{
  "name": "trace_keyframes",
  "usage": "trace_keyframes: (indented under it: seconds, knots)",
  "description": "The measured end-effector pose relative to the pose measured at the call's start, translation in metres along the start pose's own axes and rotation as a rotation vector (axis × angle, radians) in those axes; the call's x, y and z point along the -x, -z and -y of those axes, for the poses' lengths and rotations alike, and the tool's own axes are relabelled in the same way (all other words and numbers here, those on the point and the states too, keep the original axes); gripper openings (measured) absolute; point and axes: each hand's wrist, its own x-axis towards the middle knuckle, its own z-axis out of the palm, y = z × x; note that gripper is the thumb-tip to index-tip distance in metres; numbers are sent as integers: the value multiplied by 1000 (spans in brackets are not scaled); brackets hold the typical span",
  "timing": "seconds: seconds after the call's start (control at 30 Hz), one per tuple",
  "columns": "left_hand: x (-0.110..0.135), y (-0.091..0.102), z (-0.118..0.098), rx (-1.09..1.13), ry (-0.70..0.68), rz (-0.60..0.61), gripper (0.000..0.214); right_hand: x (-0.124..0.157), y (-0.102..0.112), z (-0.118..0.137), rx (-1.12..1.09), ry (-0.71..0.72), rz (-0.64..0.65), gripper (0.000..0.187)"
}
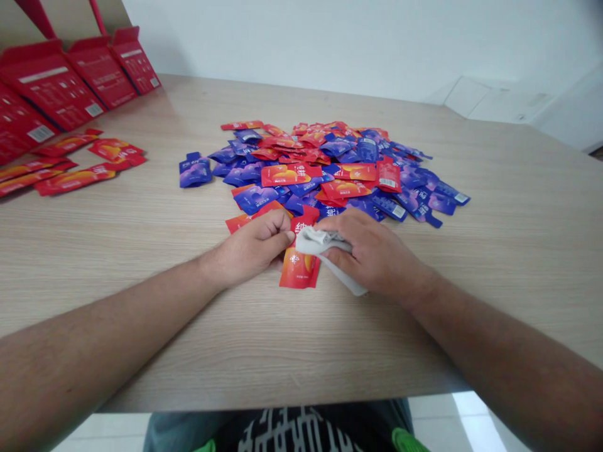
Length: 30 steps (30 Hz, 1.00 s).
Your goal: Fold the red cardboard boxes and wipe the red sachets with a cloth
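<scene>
A red and orange pouch [298,271] is held by its left edge in my left hand [260,246], the thumb and curled fingers pinching it just in front of the pile. Gathered in my right hand [372,248] is a whitish cloth [325,242], which lies against the upper part of the pouch's face. One corner of the cloth hangs down toward the table. A second red edge shows at the pouch's right side; whether it belongs to another pouch I cannot tell. Just beyond both hands spreads a heap of red pouches [291,174] and blue pouches [254,198].
Several red cartons [61,85] with open flaps stand at the back left of the wooden table [188,351]. In front of them lie several red pouches [78,179]. A lone blue pouch [195,171] sits left of the heap. Behind the table is a white wall [330,50].
</scene>
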Motion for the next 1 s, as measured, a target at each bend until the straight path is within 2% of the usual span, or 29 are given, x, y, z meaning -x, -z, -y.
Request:
trace_keyframes:
  seconds: [0.1, 0.27, 0.4, 0.47, 0.57, 0.6, 0.73, 0.77, 0.9, 1.0]
  knots:
    - [0, 0, -1, -7, -16, -2, 29, 1, 0, 2, -2, 39, 149, 33]
    - [0, -1, 0, 18, 4, -8, 28, 0, 1, 0, 25, -40, -53, 30]
    - [-1, 1, 1, -4, -29, 4, 30, 0, 1, 3, 4, 35, 87, 31]
    - [-1, 1, 1, -8, -25, 1, 29, 0, 0, 2, 13, 19, 62, 32]
    - [-1, 1, 1, -4, -6, -12, 28, -1, 1, 0, 22, -37, -66, 30]
    - [-1, 1, 1, -3, -6, -10, 28, -1, 1, 0, 18, -29, -60, 30]
    - [0, 2, 0, -12, -17, 10, 31, 0, 1, 3, 2, 45, 120, 31]
    - [0, 2, 0, -11, -12, 8, 31, 0, 1, 3, 5, 34, 110, 31]
    - [0, 1, -1, -9, 9, -4, 28, 0, 2, 1, 21, -42, -63, 31]
    - [0, 0, -1, -28, -13, -1, 28, 0, 2, 1, -3, 30, 53, 31]
